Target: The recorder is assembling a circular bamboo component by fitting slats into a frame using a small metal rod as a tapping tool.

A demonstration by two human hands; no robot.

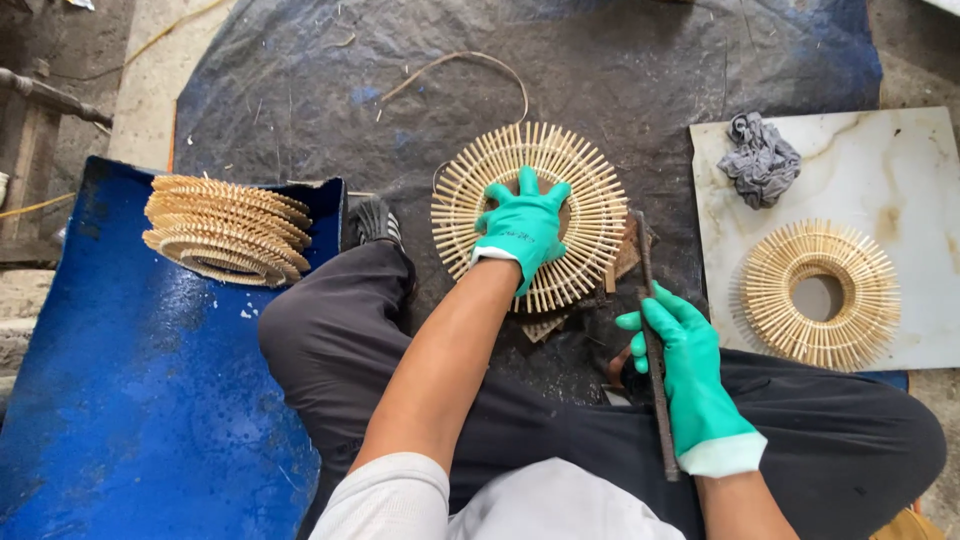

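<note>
My left hand (522, 228), in a green glove, presses flat with spread fingers on the middle of a round ring of radiating bamboo sticks (592, 196). That ring lies on a dark tarp (600, 70) over small wooden scraps (628, 255). My right hand (688, 370), also gloved green, grips a long dark metal file (648, 290) that runs along the palm and points toward the ring's right edge. My crossed legs in dark trousers (340, 340) sit below.
A stack of several similar bamboo rings (226, 228) rests on a blue sheet (130, 400) at left. Another ring (818, 293) lies on a pale marble slab (920, 160) at right, beside a crumpled grey rag (760, 158). A loose cane strip (470, 62) curls above.
</note>
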